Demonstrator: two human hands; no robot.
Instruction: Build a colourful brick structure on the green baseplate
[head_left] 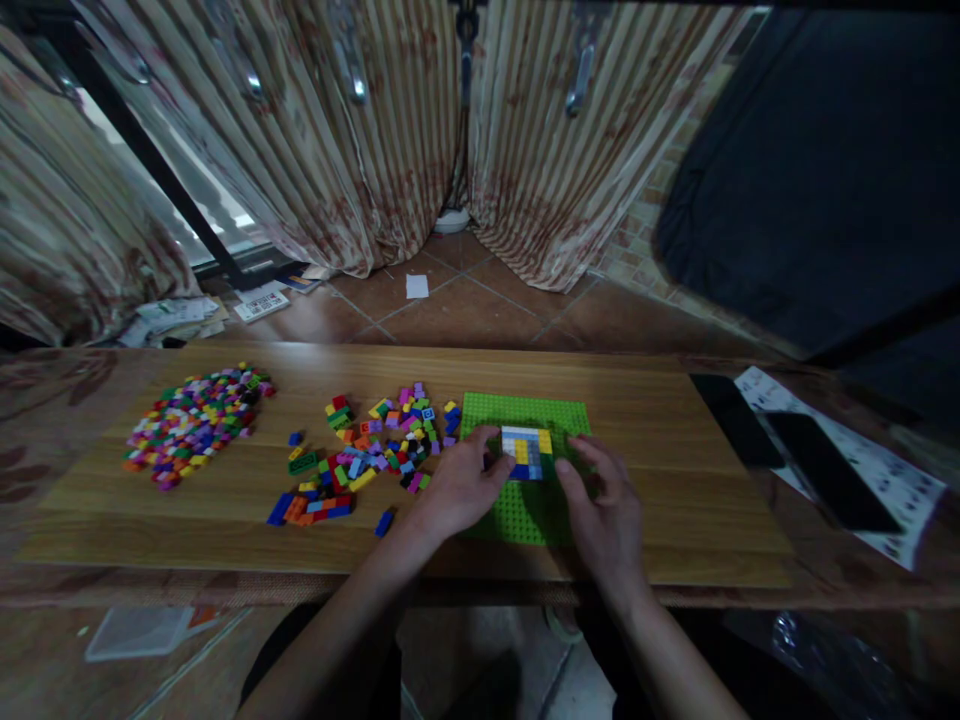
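Note:
A green baseplate (pixel 525 520) lies on the wooden board, with a small block of toy bricks (pixel 529 453) in white, yellow, blue and grey at its middle. My left hand (pixel 471 480) is at the block's left side, thumb and fingers curved around its near left corner. On the right, my right hand (pixel 606 495) hovers over the plate's edge, thumb and fingers apart and nothing between them. Whether the left fingertips press on the block or only rest beside it, I cannot tell.
Loose larger bricks (pixel 375 455) are scattered left of the plate. A big heap of small coloured bricks (pixel 199 420) lies farther left on the wooden board (pixel 675 520). Beyond its right end are a dark phone (pixel 832 470) and a printed sheet (pixel 911 495).

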